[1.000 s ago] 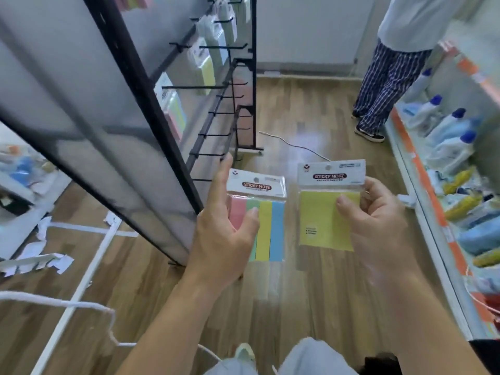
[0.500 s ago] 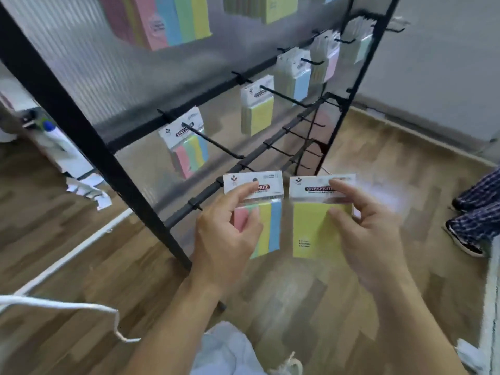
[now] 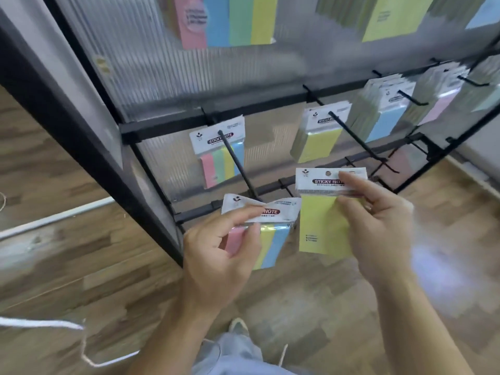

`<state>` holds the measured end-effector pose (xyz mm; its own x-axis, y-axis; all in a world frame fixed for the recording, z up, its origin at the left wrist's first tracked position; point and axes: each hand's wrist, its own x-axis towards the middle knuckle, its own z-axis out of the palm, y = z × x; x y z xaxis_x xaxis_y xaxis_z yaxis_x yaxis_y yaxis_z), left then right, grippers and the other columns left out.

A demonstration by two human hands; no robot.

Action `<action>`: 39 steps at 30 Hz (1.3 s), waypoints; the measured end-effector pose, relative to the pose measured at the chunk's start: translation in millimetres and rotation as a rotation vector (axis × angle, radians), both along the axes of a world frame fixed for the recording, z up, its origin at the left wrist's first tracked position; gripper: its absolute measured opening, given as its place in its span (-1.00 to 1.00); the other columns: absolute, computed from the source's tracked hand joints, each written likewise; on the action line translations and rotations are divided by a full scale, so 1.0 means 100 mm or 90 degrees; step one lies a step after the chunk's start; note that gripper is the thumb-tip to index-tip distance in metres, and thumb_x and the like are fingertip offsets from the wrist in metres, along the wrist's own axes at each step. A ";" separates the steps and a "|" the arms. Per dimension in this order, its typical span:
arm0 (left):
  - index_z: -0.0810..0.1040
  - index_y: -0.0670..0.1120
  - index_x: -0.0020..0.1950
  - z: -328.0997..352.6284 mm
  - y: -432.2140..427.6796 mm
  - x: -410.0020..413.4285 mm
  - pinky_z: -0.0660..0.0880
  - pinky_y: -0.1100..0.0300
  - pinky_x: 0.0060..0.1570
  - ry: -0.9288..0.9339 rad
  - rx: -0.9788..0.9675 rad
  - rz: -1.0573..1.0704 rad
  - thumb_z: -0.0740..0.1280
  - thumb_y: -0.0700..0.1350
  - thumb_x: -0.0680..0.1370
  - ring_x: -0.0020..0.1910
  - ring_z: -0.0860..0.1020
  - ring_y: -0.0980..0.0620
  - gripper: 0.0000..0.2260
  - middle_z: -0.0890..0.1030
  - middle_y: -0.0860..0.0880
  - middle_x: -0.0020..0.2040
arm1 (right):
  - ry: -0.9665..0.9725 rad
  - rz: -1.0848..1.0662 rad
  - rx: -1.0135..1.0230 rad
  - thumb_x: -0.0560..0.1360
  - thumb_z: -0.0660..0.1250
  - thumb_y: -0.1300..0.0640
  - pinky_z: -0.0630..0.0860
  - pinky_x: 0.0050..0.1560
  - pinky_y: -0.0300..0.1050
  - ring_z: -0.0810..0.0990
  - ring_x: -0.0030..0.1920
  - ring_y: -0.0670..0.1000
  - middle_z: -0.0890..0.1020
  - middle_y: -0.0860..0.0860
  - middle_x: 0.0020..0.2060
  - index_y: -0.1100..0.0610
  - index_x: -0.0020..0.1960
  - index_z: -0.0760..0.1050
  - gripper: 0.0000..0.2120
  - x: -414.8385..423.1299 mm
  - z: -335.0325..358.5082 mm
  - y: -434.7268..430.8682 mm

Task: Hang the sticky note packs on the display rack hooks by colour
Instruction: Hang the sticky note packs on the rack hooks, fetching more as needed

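Note:
My left hand [image 3: 216, 255] pinches a multicolour sticky note pack [image 3: 273, 239] by its white header, right at the tip of a long black hook [image 3: 238, 169]. That hook carries one matching multicolour pack [image 3: 220, 155] at the back. My right hand [image 3: 378, 226] pinches a yellow sticky note pack [image 3: 322, 223] by its header, just right of the first pack and below the hook [image 3: 357, 142] that bears a hung yellow pack [image 3: 319, 133].
The black display rack [image 3: 81, 147] with a ribbed clear back panel fills the upper view. Blue packs [image 3: 384, 109] and pink packs [image 3: 438, 98] hang further right, with larger packs on the row above. Below run empty lower hooks [image 3: 378, 182], wooden floor, and a white cord [image 3: 40, 323] at left.
The view has swung closer to the rack. Both hands have lifted their packs toward the hooks, and the multicolour pack's header now meets the hook tip.

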<state>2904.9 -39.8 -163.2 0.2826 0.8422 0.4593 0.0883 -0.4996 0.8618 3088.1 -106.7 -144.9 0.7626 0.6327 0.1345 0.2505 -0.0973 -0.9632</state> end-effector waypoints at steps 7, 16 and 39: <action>0.67 0.14 0.01 0.00 -0.06 0.10 0.58 0.28 -0.24 0.014 -0.042 0.072 0.33 -0.02 0.47 -0.20 0.66 0.20 -0.82 0.68 0.23 -0.11 | 0.044 0.083 0.032 0.34 0.29 0.17 0.37 -0.33 -0.19 0.44 -0.35 -0.12 0.64 -0.23 -0.32 -0.15 0.01 0.61 -0.66 0.20 -0.06 0.22; 0.52 0.19 0.22 -0.04 -0.04 0.31 0.47 0.27 -0.47 0.086 -0.068 0.221 0.33 -0.18 0.48 -0.44 0.48 0.12 -0.62 0.59 0.37 -0.30 | 0.050 0.183 0.062 0.37 0.29 0.17 0.37 -0.36 -0.41 0.49 -0.38 -0.24 0.65 -0.31 -0.32 -0.15 -0.03 0.59 -0.72 0.51 -0.02 0.23; 0.40 0.20 0.39 -0.01 0.12 0.74 0.55 0.17 0.15 0.068 -0.221 0.317 0.31 -0.30 0.53 0.17 0.55 0.15 -0.46 0.55 0.10 0.21 | -0.018 0.169 0.088 0.42 0.24 0.23 0.32 -0.27 -0.44 0.44 -0.35 -0.21 0.54 -0.17 -0.29 -0.19 0.11 0.56 -0.60 1.14 -0.27 -0.03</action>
<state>2979.4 -28.1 -163.8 -0.1539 0.9801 0.1253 0.3331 -0.0679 0.9404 3201.8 -109.3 -171.6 0.5682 0.7834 0.2520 0.2769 0.1064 -0.9550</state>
